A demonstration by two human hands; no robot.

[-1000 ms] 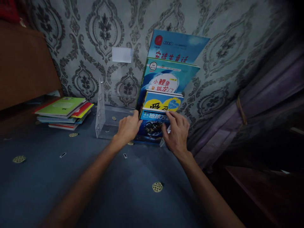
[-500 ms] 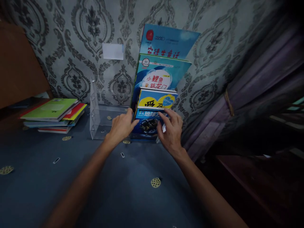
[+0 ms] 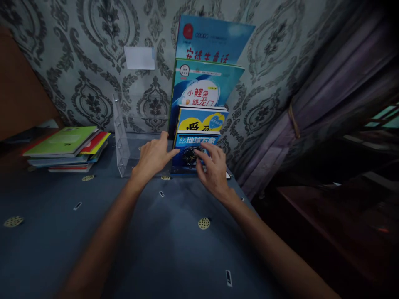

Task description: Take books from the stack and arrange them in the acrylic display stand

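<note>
A dark-blue book [image 3: 183, 164] with white lettering stands at the front of a clear tiered rack [image 3: 120, 155]. Behind it rise a yellow-and-blue book [image 3: 188, 116], a teal book [image 3: 204, 85] and a taller blue book [image 3: 215, 35], each stepped higher. My left hand [image 3: 152, 155] is beside the front book's left edge, thumb stretched toward the cover; whether it touches is unclear. Over the cover's lower right is my right hand [image 3: 213, 168], its fingers apart and slightly bent, with nothing visible in them. Both hands are open.
On the left of the dark-blue tabletop [image 3: 149, 249] lies a stack of books [image 3: 65, 141], a green one on top. Patterned wallpaper is behind, with a white card [image 3: 139, 58] on it. A purple curtain [image 3: 277, 120] hangs at the right, past the table edge.
My right hand has drawn off the front book's right edge, uncovering more of its title. The left hand stays by the left edge. The camera view has shifted, and the books appear higher.
</note>
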